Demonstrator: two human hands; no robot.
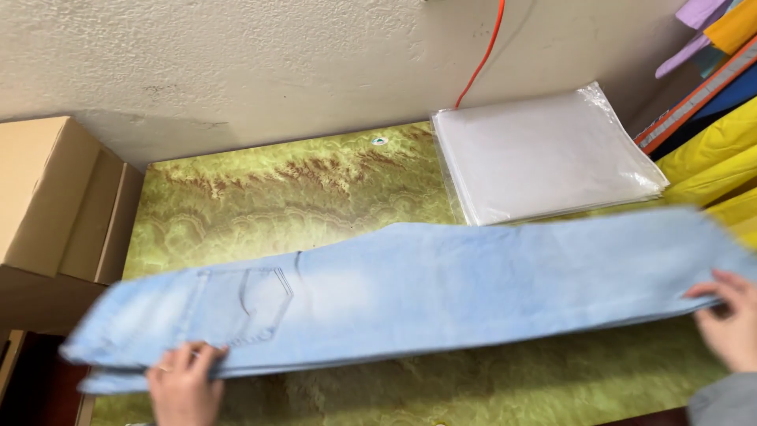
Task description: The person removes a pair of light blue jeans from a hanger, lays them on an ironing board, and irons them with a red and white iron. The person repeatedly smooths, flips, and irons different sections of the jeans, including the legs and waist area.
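Note:
A pair of light blue jeans [426, 288], folded lengthwise, stretches across the green marbled table [276, 197], blurred by motion. A back pocket shows near the left end. My left hand [183, 384] grips the waist end at the lower left. My right hand [729, 319] holds the leg end at the right edge, fingers curled over the denim. The jeans hang slightly above the table surface.
A stack of clear plastic bags [544, 154] lies at the table's back right. Cardboard boxes [55, 197] stand to the left. Yellow and coloured fabrics [717, 134] pile at the right. An orange cable [482, 55] runs down the textured wall.

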